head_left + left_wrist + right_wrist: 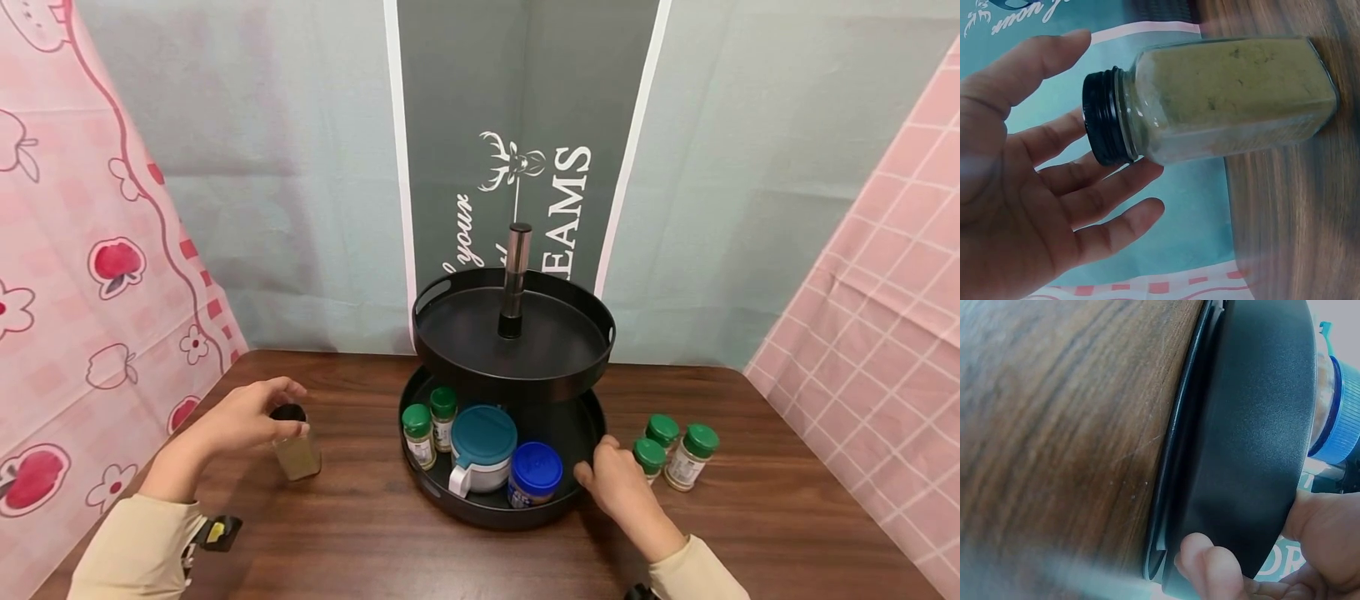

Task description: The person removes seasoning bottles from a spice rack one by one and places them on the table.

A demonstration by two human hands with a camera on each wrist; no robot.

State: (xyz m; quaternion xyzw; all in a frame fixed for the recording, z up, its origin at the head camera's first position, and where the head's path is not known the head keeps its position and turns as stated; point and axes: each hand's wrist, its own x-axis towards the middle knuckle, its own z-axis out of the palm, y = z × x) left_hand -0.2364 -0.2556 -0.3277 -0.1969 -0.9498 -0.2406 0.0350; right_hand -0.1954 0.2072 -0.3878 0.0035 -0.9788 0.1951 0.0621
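At the left of the table, a square glass spice jar (297,457) of greenish-tan powder stands upright. Its black lid (1105,117) is on. Around that lid my left hand (243,422) spreads its fingers, with the thumb (1054,59) apart from the jar. My right hand (618,483) grips the right rim of the lower tray of a black two-tier organizer (510,518), thumb over the edge and fingers outside. On that tray stand two green-capped spice bottles (419,437), a teal-lidded white container (482,446) with a handle and a blue-lidded jar (536,473).
The organizer's upper tray (480,333) has a raised rim and a central metal post (516,271). Several green-capped bottles (690,457) stand on the wooden table (360,542) right of my right hand. Hanging cloths (300,167) close off the back and both sides.
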